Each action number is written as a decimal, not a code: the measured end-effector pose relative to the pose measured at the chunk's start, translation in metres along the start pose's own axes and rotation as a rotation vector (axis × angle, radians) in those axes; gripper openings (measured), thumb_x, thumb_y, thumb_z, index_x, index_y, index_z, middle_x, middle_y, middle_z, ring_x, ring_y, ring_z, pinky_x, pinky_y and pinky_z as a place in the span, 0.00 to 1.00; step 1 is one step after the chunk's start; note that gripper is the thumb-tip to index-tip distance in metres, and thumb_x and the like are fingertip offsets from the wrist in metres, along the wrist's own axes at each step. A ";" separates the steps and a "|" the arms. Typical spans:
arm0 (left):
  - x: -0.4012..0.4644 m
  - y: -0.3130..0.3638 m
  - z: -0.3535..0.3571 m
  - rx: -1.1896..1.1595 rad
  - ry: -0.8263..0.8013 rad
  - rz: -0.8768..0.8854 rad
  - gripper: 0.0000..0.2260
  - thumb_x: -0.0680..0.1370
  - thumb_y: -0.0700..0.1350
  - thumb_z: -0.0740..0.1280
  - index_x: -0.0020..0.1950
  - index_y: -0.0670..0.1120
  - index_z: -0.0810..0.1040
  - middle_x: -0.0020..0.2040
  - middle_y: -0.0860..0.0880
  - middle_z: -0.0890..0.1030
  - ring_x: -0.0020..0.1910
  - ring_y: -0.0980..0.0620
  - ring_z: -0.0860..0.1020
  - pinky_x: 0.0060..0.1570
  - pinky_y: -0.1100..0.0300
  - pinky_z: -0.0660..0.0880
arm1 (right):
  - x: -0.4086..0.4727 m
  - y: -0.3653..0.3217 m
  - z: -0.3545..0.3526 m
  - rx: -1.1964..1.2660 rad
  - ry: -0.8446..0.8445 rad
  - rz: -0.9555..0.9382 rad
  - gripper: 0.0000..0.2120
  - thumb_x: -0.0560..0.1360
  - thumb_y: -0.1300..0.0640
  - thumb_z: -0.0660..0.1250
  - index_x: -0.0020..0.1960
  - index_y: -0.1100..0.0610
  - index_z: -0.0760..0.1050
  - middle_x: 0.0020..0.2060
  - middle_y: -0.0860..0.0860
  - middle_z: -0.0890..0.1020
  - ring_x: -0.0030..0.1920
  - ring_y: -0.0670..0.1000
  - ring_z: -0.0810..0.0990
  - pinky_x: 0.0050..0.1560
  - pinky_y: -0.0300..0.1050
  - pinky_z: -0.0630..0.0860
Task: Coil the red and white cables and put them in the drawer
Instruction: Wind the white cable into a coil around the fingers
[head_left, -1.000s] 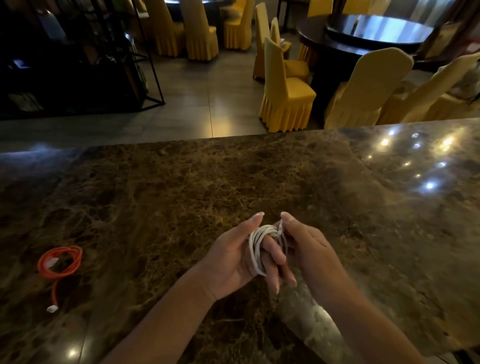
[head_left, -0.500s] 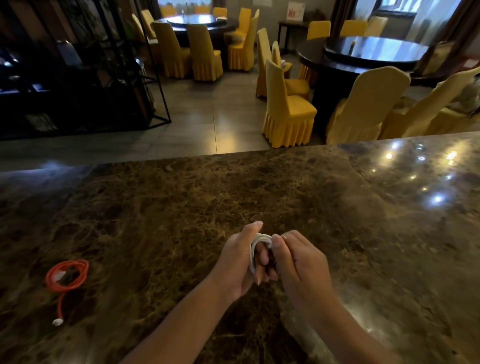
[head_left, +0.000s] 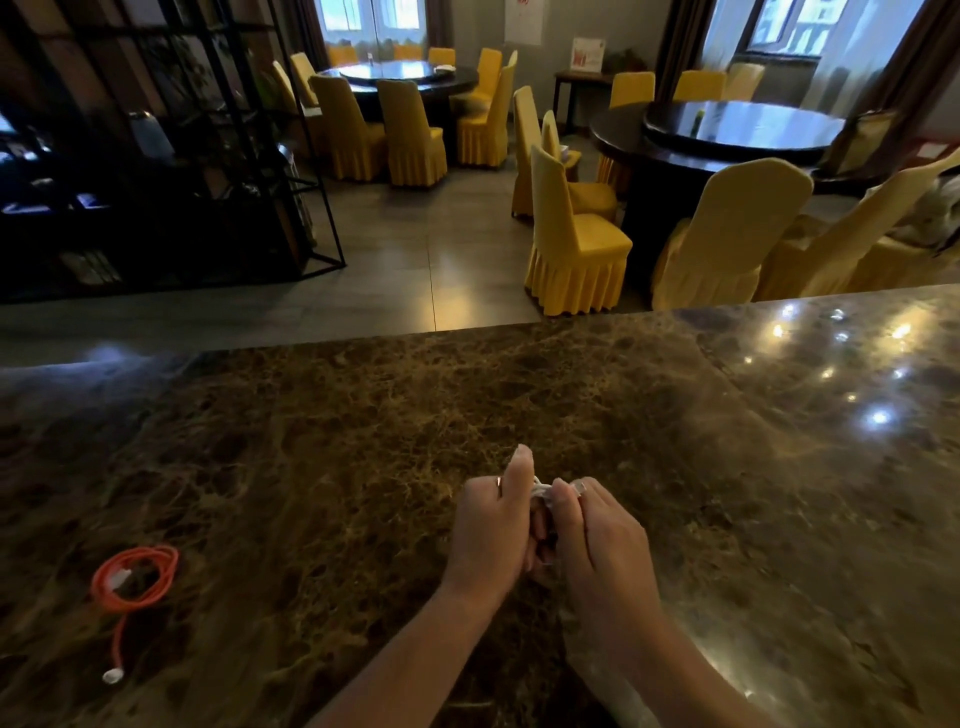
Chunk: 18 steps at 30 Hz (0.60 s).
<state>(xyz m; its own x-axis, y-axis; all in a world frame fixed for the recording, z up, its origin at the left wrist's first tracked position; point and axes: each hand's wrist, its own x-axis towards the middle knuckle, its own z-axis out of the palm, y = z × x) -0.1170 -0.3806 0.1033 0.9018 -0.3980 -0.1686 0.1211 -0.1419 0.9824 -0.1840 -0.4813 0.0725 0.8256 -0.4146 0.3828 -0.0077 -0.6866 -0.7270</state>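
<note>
Two hands (head_left: 545, 525) pinch my white cable (head_left: 540, 489) bundle over the desk (head_left: 363, 441).
Light, springy loops: I'd grip across them; the red cable (head_left: 136, 578) lies loosely coiled, well apart.

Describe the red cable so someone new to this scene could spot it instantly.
Start at the brown marble countertop and look to its near left part, well left of both hands. The red cable lies there in a loose coil, a white plug on its trailing tail; it is the only bright orange-red thing on the stone.

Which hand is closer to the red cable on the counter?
Left. The left hand is nearer the red cable, though well apart; the right hand is farther, beyond the left.
</note>
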 end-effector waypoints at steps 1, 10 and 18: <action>0.001 0.004 0.000 0.002 0.027 0.038 0.30 0.87 0.55 0.57 0.26 0.47 0.75 0.23 0.47 0.75 0.22 0.52 0.75 0.25 0.62 0.73 | 0.005 -0.003 0.000 -0.003 0.005 -0.009 0.23 0.85 0.41 0.48 0.40 0.47 0.74 0.36 0.41 0.75 0.38 0.47 0.78 0.36 0.38 0.73; 0.010 0.023 -0.006 0.089 0.132 0.287 0.26 0.86 0.55 0.56 0.29 0.49 0.75 0.24 0.53 0.76 0.24 0.60 0.76 0.27 0.69 0.72 | 0.036 -0.016 -0.004 0.005 0.005 -0.073 0.24 0.85 0.42 0.48 0.44 0.50 0.77 0.38 0.41 0.75 0.40 0.45 0.76 0.38 0.35 0.70; 0.019 0.009 -0.022 0.439 0.135 0.553 0.26 0.83 0.64 0.53 0.39 0.48 0.79 0.36 0.54 0.78 0.38 0.56 0.79 0.38 0.64 0.76 | 0.035 -0.018 -0.011 0.048 0.033 -0.051 0.21 0.86 0.43 0.53 0.44 0.52 0.76 0.36 0.45 0.77 0.35 0.46 0.76 0.35 0.45 0.74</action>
<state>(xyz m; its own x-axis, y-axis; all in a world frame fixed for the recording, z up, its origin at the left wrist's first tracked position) -0.0897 -0.3695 0.1105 0.8295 -0.4053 0.3842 -0.5211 -0.3144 0.7935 -0.1615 -0.4902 0.1049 0.8050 -0.3999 0.4381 0.0616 -0.6782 -0.7323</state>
